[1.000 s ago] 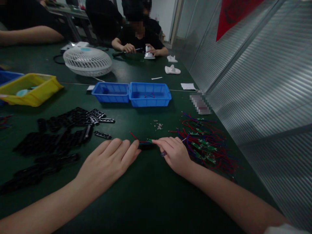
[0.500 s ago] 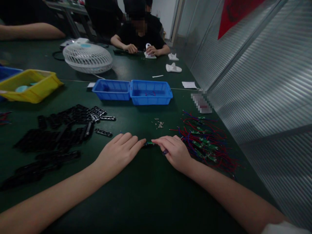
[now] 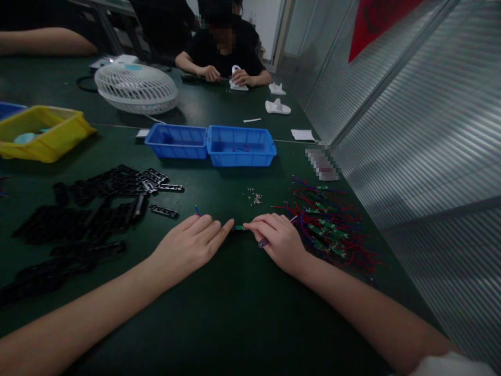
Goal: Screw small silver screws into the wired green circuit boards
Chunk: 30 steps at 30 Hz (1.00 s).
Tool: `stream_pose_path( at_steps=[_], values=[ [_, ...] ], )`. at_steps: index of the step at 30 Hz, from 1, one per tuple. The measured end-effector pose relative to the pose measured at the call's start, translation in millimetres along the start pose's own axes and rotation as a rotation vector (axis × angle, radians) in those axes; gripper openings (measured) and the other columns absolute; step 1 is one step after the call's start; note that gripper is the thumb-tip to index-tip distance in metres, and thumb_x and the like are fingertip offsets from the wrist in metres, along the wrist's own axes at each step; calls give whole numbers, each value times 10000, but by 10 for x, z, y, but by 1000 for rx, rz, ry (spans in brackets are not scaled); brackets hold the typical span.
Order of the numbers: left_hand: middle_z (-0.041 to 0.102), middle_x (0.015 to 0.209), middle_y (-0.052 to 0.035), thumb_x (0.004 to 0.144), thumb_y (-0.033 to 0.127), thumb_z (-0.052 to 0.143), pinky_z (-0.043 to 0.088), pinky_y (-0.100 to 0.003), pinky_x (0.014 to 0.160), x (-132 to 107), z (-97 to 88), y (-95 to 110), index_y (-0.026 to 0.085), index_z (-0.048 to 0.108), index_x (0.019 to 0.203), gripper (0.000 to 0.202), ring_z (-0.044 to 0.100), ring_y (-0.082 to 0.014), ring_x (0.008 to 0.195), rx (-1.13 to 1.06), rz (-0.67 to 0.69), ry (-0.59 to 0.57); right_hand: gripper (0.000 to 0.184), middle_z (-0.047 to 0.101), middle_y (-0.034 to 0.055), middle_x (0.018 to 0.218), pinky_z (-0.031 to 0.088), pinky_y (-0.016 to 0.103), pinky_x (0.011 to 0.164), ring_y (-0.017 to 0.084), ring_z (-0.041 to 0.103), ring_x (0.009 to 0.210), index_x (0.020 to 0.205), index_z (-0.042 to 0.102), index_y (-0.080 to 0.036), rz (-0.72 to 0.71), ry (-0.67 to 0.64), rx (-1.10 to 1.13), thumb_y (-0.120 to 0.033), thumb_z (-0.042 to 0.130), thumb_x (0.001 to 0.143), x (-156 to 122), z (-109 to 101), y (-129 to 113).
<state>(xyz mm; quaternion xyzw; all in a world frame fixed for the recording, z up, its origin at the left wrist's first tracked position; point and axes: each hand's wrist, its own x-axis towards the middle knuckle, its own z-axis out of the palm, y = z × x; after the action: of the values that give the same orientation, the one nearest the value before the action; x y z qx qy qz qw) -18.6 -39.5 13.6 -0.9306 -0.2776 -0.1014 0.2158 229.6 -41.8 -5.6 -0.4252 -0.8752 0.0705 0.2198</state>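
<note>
Between my two hands is a small green circuit board (image 3: 239, 227), lying low over the table. My left hand (image 3: 192, 237) is closed on its left end, and blue and red wires (image 3: 198, 210) poke out beyond the knuckles. With fingertips pinched, my right hand (image 3: 278, 240) grips the right end. Tucked in that same hand is a slim screwdriver (image 3: 263, 243) with a dark purple handle, its thin metal shaft showing past the knuckles. Whether a black holder lies beneath the board is hidden. Small screws (image 3: 255, 198) are scattered just beyond my hands.
Black plastic holders (image 3: 90, 214) are heaped at left. Wired green boards (image 3: 329, 227) lie in a tangle at right. Two blue bins (image 3: 241, 159) stand ahead, with a yellow bin (image 3: 50, 149) and a white fan (image 3: 136, 89) farther left. A co-worker (image 3: 223, 57) sits opposite.
Both hands keep hold of the board at nearly the same spot. More of the wires shows past my left knuckles. The view has shifted slightly.
</note>
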Motion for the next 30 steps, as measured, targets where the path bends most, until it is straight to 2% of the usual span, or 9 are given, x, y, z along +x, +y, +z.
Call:
stream_pose_path(
  at_steps=[4,8,12,15,18,22,27,30],
  values=[
    [643,843,-79,876,-50,403,395,-338,647,1,0,16,32,584,1245,419,528,-203,760,56,75,37,261,682,30,1070,340,342,725,179,559,917,1162,644,-227,-76,14,-108,-175,517,940,-8,12,-14],
    [652,845,-87,855,-51,421,425,-341,654,14,13,35,19,607,1200,398,547,-209,773,26,117,12,246,676,32,1027,325,356,703,197,545,905,1139,646,-200,-153,30,-241,-218,532,921,-12,21,-61],
    [646,921,-97,903,120,507,458,-379,727,55,49,13,72,604,1190,307,554,-241,839,-206,-19,-85,214,664,26,1004,336,348,724,191,540,909,1072,652,-189,-118,49,-256,-267,497,947,-7,40,-106],
    [634,931,-79,952,281,510,464,-369,752,97,91,-6,129,612,1067,217,548,-229,856,-463,-196,-166,190,663,23,997,332,342,728,185,534,905,1030,654,-193,-108,53,-271,-253,489,957,-9,54,-117],
    [643,948,-61,969,329,509,461,-346,765,131,143,1,153,591,1002,197,549,-213,874,-618,-311,-188,163,660,22,1001,328,339,733,188,528,909,1038,644,-204,-99,39,-270,-234,511,949,-21,64,-115],
    [645,965,-63,981,313,487,449,-356,782,139,211,30,167,603,1075,209,542,-222,892,-606,-276,-185,141,656,28,1015,334,336,740,193,526,926,1041,630,-213,-69,7,-233,-234,532,942,-36,68,-102],
    [637,919,-60,974,295,497,430,-343,762,118,260,44,158,616,1045,195,524,-211,850,-626,-270,-145,163,656,44,1030,365,334,748,193,527,928,999,626,-195,-34,-42,-164,-262,480,972,-25,32,-89],
    [633,888,-49,951,289,540,417,-327,740,100,281,61,152,611,1013,166,513,-200,820,-650,-271,-88,211,649,58,1063,391,337,785,200,531,965,1096,614,-183,10,-51,-92,-287,477,972,-15,6,-89]
  ],
)
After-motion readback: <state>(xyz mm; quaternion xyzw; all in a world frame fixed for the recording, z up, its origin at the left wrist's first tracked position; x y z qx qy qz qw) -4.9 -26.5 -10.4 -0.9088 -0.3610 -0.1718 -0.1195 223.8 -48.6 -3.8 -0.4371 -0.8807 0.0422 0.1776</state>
